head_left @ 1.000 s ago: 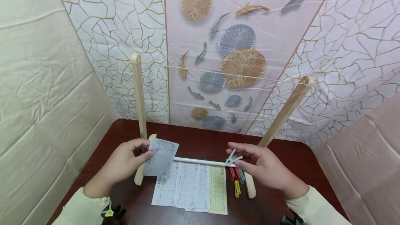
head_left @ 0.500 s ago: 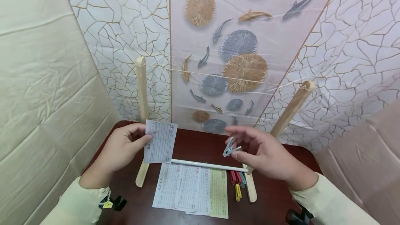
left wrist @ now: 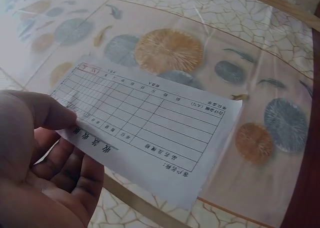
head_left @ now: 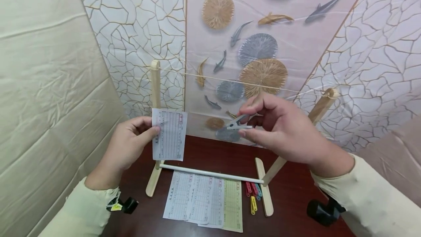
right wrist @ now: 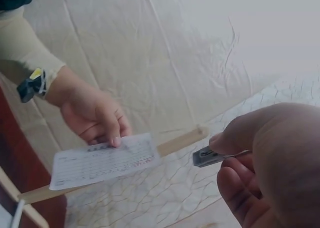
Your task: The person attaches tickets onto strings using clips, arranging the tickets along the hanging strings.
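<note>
currently | left hand: pinches form by edge | right hand: clip between fingertips

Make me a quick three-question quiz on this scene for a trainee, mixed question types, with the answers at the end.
1. True or false: the paper slip in the left hand is already clipped to the cord.

2. What does the right hand hold?
A) a pen
B) a gray clip
C) a yellow clip

3. Fill in the blank: in the head view, the rightmost sheet lying on the table is ____ in color, unlike the white ones beside it.

Key:
1. False; the slip hangs from the fingers, with no clip joining it to the cord.
2. B
3. yellow-green
</note>
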The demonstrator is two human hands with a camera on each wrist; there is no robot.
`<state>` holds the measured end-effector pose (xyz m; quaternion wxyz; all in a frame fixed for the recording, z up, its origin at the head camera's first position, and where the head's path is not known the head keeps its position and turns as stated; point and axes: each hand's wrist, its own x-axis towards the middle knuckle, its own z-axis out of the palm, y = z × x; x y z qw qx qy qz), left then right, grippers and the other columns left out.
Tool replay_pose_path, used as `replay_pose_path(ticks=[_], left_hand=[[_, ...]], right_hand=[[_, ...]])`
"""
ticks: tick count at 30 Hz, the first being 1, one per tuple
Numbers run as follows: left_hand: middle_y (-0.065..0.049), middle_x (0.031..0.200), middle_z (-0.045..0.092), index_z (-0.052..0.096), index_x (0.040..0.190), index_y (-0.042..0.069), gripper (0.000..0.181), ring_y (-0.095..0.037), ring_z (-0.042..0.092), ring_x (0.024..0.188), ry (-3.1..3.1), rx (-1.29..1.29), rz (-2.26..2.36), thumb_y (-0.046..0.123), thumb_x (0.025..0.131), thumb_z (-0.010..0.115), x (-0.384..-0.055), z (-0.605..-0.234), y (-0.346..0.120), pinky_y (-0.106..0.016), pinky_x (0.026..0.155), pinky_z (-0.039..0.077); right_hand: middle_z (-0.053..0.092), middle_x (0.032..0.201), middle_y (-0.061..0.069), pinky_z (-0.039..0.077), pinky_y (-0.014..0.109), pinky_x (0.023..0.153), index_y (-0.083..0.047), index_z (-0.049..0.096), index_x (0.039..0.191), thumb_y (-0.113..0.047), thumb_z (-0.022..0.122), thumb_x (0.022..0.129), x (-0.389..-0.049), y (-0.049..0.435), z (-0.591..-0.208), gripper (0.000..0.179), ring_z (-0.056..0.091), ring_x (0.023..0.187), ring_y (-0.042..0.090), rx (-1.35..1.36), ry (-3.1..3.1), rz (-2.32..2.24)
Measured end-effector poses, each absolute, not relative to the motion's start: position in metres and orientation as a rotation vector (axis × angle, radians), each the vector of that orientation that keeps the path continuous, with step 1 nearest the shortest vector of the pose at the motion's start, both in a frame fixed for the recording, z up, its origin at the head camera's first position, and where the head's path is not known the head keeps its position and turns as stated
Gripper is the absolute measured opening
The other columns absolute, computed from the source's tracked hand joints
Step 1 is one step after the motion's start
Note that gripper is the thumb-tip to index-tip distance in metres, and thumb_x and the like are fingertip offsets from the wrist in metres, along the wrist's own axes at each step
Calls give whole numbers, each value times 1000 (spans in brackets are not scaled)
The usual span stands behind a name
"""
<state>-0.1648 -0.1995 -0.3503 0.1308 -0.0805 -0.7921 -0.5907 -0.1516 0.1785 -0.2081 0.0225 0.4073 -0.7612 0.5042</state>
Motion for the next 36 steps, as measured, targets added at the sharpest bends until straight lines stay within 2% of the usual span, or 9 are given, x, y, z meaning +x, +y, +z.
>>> replay_pose_path(ticks=[3,9,17,22,26,31,36], left_hand=[[-5,108,80,81,124,3,25,-13,74,96,-2262,-212,-1728,23,109,76,-167,-344,-197,-25,82,61],[-3,107,80,81,125,1,31,-13,74,97,-2168,-193,-1756,27,113,69,-171,-329,-191,-26,84,62],[5,100,80,78,125,-5,33,-14,76,90,-2031,-197,-1819,25,113,68,-175,-307,-186,-27,80,67],[5,101,79,78,128,-4,35,-13,77,90,-2023,-172,-1846,27,113,69,-176,-297,-185,-28,82,68],[4,99,80,78,126,-3,33,-14,77,88,-1997,-158,-1867,26,112,70,-179,-292,-183,-30,80,69],[4,97,80,80,124,-1,33,-14,73,84,-1997,-142,-1855,29,112,69,-181,-286,-183,-27,75,66],[6,94,79,81,123,0,35,-12,73,82,-1994,-123,-1828,30,111,70,-183,-283,-183,-26,72,64]], right_hand=[[79,117,11,67,28,78,-1,73,117,11,85,93,-153,170,-191,29,80,91,17,1192,-2425,1384],[84,111,6,65,23,75,-7,81,115,-5,88,97,-161,152,-164,19,82,89,13,1051,-2498,1192],[85,102,8,63,23,70,-5,84,109,-8,82,103,-178,118,-132,6,79,81,16,1068,-2465,1140],[85,100,10,63,24,72,-7,84,107,-13,80,105,-189,94,-113,7,78,82,21,1006,-2489,1136],[84,100,5,60,24,74,-12,84,110,-21,80,106,-196,78,-102,11,76,86,21,954,-2547,1094],[81,101,3,52,25,67,-16,84,113,-24,78,108,-206,58,-98,11,73,87,19,985,-2604,1022],[78,104,2,55,27,76,-14,82,115,-21,77,109,-215,42,-97,11,71,89,18,1021,-2635,993]])
